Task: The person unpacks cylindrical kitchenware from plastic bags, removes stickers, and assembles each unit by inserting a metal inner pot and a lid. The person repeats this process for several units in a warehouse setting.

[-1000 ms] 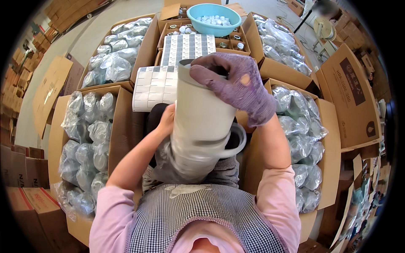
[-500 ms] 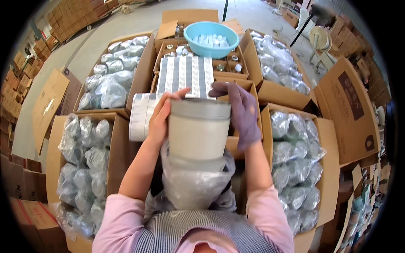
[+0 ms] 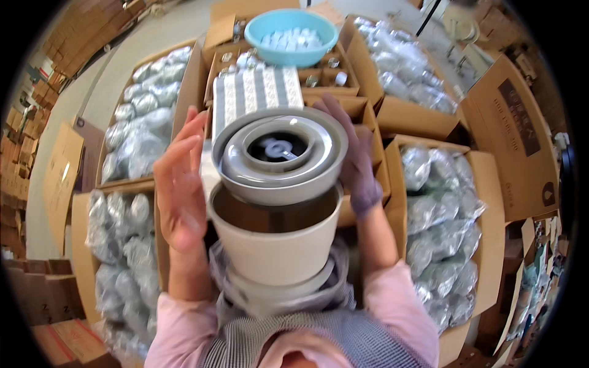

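Note:
Directly in front of me a cream bucket [image 3: 273,251] rests in my lap, with a clear plastic bag [image 3: 230,288] bunched around its lower part. A grey round lid [image 3: 236,175] with a ringed centre hole is above its mouth. Dark interior shows through the gap between them; what supports the lid is hidden. My bare left hand [image 3: 181,184] is open at the left, fingers stretched, a little apart from the lid. My right hand [image 3: 353,150], in a purple glove, lies along the lid's right rim with long, slightly blurred fingers; contact there is unclear.
Cardboard boxes with plastic-wrapped items [image 3: 138,147] surround me left and right. Ahead, a light blue basin [image 3: 331,40] of small white pieces sits on a divided carton [image 3: 353,86]. Grey-and-white striped sheets [image 3: 254,92] lie behind the lid. An upright box flap [image 3: 515,147] stands at right.
The bucket has tilted toward me, so its lid's top and dark interior now show. The lid is apart from the near rim. My left hand has moved off to the left.

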Demonstrator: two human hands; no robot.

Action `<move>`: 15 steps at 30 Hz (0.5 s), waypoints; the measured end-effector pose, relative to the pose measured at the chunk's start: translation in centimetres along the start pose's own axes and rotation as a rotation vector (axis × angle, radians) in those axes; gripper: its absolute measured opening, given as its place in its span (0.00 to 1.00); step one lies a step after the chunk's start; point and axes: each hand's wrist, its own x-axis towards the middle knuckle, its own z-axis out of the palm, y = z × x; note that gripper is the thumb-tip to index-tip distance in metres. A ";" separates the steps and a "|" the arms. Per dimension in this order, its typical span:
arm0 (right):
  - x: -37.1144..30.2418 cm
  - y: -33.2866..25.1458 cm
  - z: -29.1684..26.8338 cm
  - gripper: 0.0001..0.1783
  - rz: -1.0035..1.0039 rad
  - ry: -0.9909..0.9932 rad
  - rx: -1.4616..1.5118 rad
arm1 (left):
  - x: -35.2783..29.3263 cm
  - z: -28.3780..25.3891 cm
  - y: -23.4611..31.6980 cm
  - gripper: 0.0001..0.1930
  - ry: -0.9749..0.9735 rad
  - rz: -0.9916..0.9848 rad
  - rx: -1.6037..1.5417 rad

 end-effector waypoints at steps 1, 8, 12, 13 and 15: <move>-0.4 0.8 0.6 0.37 -0.130 0.020 0.362 | 0.9 -1.1 -0.9 0.51 -0.052 -0.023 0.016; 9.5 4.3 -0.8 0.35 -0.058 0.131 -0.611 | 6.1 -6.4 -5.2 0.37 -0.365 -0.462 0.575; 9.2 3.4 -0.4 0.22 -0.459 0.314 -0.853 | 5.9 -10.1 -9.1 0.30 -0.067 -0.675 0.202; 7.8 3.3 0.0 0.25 -0.550 0.204 -0.918 | 5.3 -9.4 -9.4 0.29 -0.081 -0.599 0.256; 5.3 3.0 0.9 0.32 -0.618 -0.025 -1.096 | 3.9 -8.6 -10.1 0.27 -0.076 -0.551 0.334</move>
